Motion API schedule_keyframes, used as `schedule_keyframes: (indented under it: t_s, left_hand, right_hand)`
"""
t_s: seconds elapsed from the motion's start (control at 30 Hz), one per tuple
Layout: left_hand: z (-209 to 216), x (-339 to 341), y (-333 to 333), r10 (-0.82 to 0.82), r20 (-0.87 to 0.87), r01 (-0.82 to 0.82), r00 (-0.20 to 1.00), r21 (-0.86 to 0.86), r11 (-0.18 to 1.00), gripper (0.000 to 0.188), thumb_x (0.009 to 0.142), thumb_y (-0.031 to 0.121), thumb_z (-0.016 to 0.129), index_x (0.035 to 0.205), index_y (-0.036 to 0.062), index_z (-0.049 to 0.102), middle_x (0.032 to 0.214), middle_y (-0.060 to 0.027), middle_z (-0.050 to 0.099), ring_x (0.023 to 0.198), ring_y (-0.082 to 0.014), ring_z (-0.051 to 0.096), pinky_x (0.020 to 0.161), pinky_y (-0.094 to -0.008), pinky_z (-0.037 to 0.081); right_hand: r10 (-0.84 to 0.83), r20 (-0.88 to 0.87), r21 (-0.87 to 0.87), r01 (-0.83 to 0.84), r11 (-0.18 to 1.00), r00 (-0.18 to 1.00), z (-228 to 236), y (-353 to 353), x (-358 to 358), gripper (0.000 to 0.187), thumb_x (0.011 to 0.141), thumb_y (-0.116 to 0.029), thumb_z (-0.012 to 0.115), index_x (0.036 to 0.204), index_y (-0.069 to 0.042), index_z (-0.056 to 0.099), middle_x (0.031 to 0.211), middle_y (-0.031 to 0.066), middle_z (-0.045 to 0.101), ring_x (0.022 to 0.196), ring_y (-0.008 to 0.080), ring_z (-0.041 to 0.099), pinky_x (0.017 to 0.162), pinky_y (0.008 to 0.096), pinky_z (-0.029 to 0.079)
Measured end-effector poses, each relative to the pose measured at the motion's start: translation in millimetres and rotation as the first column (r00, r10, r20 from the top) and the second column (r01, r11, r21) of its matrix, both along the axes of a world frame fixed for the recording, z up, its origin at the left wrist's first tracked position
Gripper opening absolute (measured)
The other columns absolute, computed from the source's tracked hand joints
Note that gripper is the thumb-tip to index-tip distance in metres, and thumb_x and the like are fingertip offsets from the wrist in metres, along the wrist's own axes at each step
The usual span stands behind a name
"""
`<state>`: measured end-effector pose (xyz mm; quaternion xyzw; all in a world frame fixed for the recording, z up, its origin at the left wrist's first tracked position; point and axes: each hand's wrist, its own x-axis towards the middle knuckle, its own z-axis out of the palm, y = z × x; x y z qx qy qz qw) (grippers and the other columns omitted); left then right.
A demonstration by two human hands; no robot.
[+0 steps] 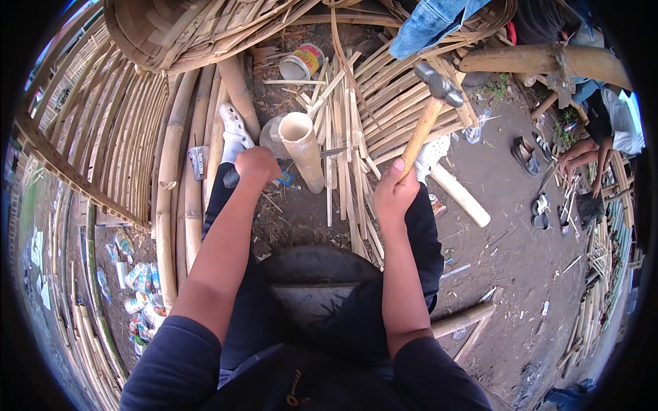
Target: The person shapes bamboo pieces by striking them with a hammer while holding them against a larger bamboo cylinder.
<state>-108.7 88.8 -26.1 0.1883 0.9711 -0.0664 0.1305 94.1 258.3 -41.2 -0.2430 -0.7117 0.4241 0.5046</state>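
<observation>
My left hand is closed round the dark handle of a long knife, whose blade points right. Its tip shows beyond an upright bamboo tube, and the tube hides the middle of the blade. The tube stands between my feet with its open end up. In my right hand is a hammer, gripped low on its wooden handle. The metal head is raised, up and to the right of the tube, and apart from it.
Split bamboo strips lie right of the tube. Bamboo poles and a slatted frame are on the left, with a plastic cup. A tub and woven basket are ahead. Another person's hands show far right.
</observation>
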Motion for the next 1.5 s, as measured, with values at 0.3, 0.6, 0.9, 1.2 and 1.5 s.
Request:
schedule_keyframes:
  t_s: [0.3, 0.6, 0.9, 1.2, 1.5]
  left_hand:
    - [-1, -12, -31, 0.058, 0.108, -0.049, 0.992, -0.087, 0.995, 0.045, 0.076, 0.031, 0.061, 0.112, 0.0066, 0.068, 0.119, -0.0128, 0.066, 0.113, -0.0275, 0.062, 0.093, -0.0373, 0.050]
    - [1, -7, -19, 0.021, 0.082, -0.012, 0.996, -0.113, 0.994, 0.043, 0.076, 0.031, 0.061, 0.111, 0.0074, 0.069, 0.118, -0.0103, 0.067, 0.111, -0.0260, 0.063, 0.090, -0.0367, 0.051]
    - [1, -6, -27, 0.048, 0.144, -0.019, 0.988, -0.199, 0.980, 0.053, 0.078, 0.040, 0.058, 0.119, 0.0080, 0.065, 0.127, -0.0123, 0.062, 0.118, -0.0284, 0.059, 0.095, -0.0399, 0.050]
    - [16, 7, 6, 0.020, 0.143, 0.004, 0.989, -0.171, 0.985, 0.047, 0.073, 0.024, 0.056, 0.115, 0.0047, 0.067, 0.123, -0.0149, 0.064, 0.115, -0.0310, 0.061, 0.092, -0.0425, 0.051]
    - [6, 5, -22, 0.022, 0.159, 0.008, 0.987, -0.188, 0.982, 0.047, 0.068, 0.020, 0.058, 0.111, 0.0053, 0.069, 0.120, -0.0146, 0.065, 0.112, -0.0314, 0.062, 0.088, -0.0429, 0.052]
  right_hand:
    - [0.293, 0.504, -0.614, 0.098, 0.784, 0.813, -86, -20, 5, 0.046, 0.097, -0.031, 0.051, 0.079, 0.010, 0.061, 0.055, 0.0211, 0.055, 0.045, 0.0349, 0.057, 0.047, 0.0433, 0.046]
    - [0.086, 0.228, -0.014, -0.085, 0.996, 0.970, -59, -31, -19, 0.028, 0.093, -0.021, 0.059, 0.079, 0.003, 0.058, 0.063, 0.0260, 0.057, 0.059, 0.0451, 0.059, 0.053, 0.0459, 0.046]
    - [0.199, 0.492, -0.189, -0.119, 0.975, 0.848, -35, -20, 0, 0.038, 0.094, -0.027, 0.057, 0.076, 0.006, 0.061, 0.067, 0.0288, 0.059, 0.068, 0.0468, 0.062, 0.061, 0.0505, 0.048]
    - [0.046, 0.462, -0.090, -0.004, 0.996, 0.886, -151, -23, -13, 0.044, 0.094, -0.031, 0.056, 0.074, 0.008, 0.060, 0.061, 0.0262, 0.057, 0.057, 0.0415, 0.061, 0.055, 0.0480, 0.047]
    - [0.061, 0.221, -0.144, -0.029, 0.989, 0.973, -12, 6, 7, 0.046, 0.097, -0.029, 0.049, 0.068, 0.006, 0.056, 0.054, 0.0191, 0.053, 0.049, 0.0344, 0.057, 0.050, 0.0420, 0.042]
